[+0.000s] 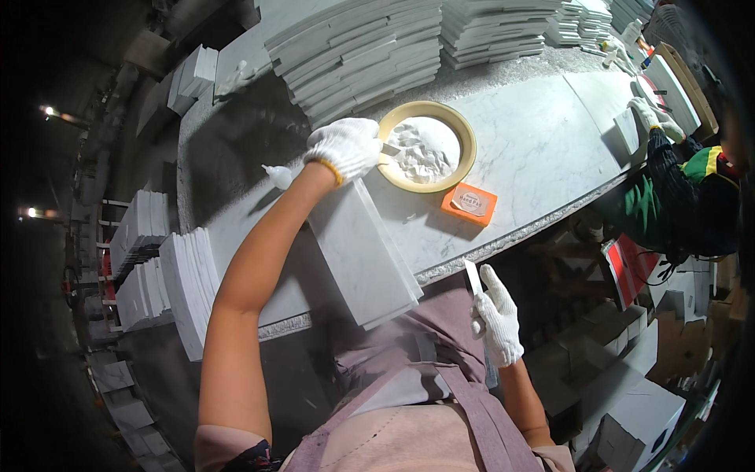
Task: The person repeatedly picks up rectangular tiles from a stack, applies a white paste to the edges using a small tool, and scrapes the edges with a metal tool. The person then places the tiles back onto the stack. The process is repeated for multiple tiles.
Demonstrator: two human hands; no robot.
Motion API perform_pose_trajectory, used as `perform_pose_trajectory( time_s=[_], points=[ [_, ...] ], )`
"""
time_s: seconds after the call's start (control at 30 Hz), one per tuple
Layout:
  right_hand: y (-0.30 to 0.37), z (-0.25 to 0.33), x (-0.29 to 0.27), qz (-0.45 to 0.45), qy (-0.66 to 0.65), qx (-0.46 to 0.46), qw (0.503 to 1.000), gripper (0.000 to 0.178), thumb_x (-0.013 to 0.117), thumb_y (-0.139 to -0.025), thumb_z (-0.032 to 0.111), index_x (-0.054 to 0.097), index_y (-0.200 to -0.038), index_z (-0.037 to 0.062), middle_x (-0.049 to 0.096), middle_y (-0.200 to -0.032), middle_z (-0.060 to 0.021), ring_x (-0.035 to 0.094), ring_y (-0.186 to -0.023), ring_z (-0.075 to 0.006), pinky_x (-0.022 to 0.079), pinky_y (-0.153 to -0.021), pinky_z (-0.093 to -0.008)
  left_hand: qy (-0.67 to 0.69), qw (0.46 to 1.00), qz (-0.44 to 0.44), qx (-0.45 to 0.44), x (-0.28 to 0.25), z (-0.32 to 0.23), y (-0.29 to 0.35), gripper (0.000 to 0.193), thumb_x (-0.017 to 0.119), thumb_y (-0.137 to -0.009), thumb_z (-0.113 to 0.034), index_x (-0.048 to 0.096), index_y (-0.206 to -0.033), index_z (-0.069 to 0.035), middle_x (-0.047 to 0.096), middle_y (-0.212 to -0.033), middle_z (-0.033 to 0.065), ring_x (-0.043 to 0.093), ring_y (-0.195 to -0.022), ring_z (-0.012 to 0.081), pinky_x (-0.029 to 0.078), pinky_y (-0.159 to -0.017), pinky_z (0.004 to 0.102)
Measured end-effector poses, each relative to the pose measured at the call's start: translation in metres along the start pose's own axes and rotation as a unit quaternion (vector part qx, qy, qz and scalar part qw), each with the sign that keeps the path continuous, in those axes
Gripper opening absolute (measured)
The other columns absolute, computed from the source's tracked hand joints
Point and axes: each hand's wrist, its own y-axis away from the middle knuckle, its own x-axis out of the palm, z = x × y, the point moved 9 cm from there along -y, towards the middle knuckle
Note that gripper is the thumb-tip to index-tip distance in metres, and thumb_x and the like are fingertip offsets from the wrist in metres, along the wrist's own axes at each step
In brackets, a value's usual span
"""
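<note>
My left hand (346, 149), in a white knitted glove, reaches to the left rim of a tan bowl (467, 149) full of white powder (425, 153). Its fingers are closed, and a small pale flat piece (389, 153) pokes out from them over the rim; its kind does not show. Below that hand lies a stack of white marble tiles (366, 252), jutting past the table's near edge. Off that edge, my gloved right hand (497, 315) grips a thin flat pale blade (473, 277), pointing up. An orange hand-pad box (469, 204) sits beside the bowl.
Tall stacks of tiles (362, 55) line the far side of the marble-topped table (519, 134). More upright tiles (189, 283) stand at the left. A co-worker's gloved hands (657, 118) are at the right end. A small white bag-like thing (278, 176) lies left of my forearm.
</note>
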Motion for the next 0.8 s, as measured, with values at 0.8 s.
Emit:
perform_pose_trajectory(
  time_s=[0.8],
  points=[
    [-0.022, -0.013, -0.026, 0.168, 0.046, 0.097, 0.98, 0.076, 0.069, -0.105, 0.017, 0.028, -0.168, 0.0014, 0.064, -0.083, -0.0034, 0.056, -0.058, -0.0079, 0.048, -0.049, -0.0222, 0.225, 0.875, -0.156, 0.399, 0.081, -0.164, 0.278, 0.021, 0.062, -0.093, -0.026, 0.068, -0.105, -0.01, 0.066, -0.103, 0.0096, 0.064, -0.094, 0.0325, 0.054, -0.092, 0.0426]
  ],
)
